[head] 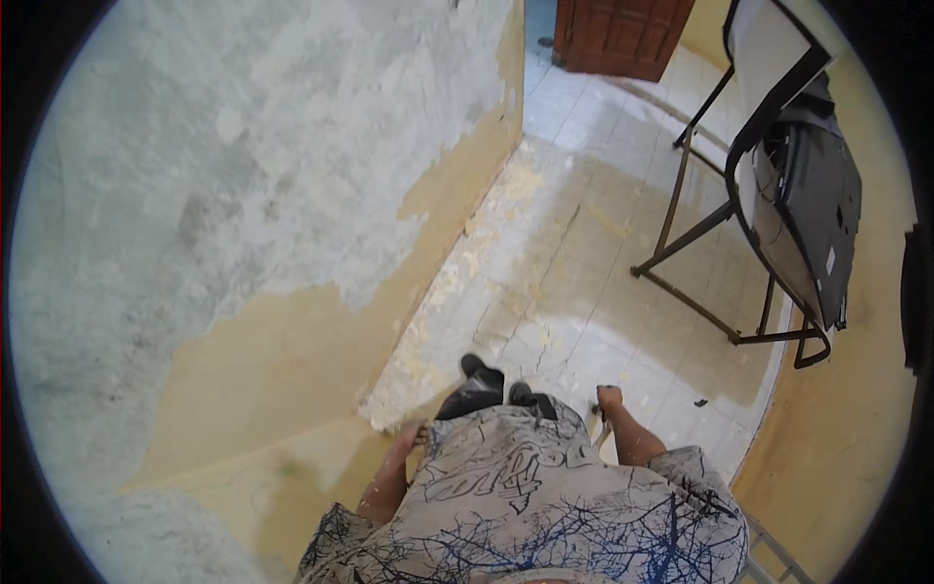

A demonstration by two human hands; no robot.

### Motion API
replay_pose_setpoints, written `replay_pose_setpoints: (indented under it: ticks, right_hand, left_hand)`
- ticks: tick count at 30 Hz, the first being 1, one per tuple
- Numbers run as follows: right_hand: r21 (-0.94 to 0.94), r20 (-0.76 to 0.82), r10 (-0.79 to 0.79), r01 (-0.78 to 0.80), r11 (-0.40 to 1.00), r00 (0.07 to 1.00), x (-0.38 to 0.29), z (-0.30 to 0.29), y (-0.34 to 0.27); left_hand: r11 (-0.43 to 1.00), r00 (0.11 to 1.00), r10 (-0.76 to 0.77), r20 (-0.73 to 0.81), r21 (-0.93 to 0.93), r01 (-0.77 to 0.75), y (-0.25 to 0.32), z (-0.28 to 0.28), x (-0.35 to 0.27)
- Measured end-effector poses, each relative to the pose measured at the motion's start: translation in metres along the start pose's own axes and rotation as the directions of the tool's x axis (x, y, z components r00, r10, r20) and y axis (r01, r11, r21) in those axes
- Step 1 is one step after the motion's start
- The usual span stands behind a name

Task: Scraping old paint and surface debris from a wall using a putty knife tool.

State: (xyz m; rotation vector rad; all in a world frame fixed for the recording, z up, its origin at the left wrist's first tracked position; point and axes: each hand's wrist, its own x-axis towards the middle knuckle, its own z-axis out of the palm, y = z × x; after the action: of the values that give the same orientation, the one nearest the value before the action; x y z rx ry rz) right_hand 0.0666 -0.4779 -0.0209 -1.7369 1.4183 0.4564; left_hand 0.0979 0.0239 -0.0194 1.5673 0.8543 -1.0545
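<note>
My right hand (609,398) is closed around a small dark thing, too small to name, low beside my right hip. My left hand (416,435) hangs at my left side against the hem of my printed shirt (525,496); whether it holds anything is not clear. To my left rises a wall (241,146) with rough grey-white plaster above and yellow paint with a ragged edge below. Pale paint flakes (438,314) lie along its foot. Both of my dark shoes show beyond the shirt, on the tiled floor.
At the right a metal-framed chair (744,153) holds a dark, flat electronic device (821,212) and cloth. A brown panelled wooden door (620,36) stands at the top. Part of a metal ladder (777,551) shows at the lower right. A small dark scrap (700,403) lies on the tiles.
</note>
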Motion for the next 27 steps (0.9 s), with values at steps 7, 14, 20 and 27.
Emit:
replay_pose_setpoints:
  ticks: [7, 14, 20, 27]
  right_hand:
    - [0.107, 0.069, -0.286, 0.278, 0.955, 0.956, 0.024, 0.029, -0.051]
    - [0.055, -0.059, -0.255, 0.258, 0.965, 0.965, 0.013, 0.020, -0.099]
    - [0.113, -0.120, -0.157, 0.171, 0.979, 0.980, 0.019, 0.006, -0.107]
    - [0.072, -0.075, -0.054, 0.060, 0.996, 0.996, 0.074, 0.009, -0.084]
  left_hand:
    - [0.968, 0.986, 0.038, 0.160, 0.239, -0.076, 0.064, 0.006, 0.078]
    - [0.977, 0.962, 0.186, 0.201, 0.064, -0.203, 0.157, 0.003, 0.135]
    - [0.975, 0.978, 0.184, 0.098, 0.107, -0.195, 0.203, -0.003, 0.145]
    - [0.993, 0.995, 0.101, 0.023, 0.056, -0.102, 0.209, 0.009, 0.122]
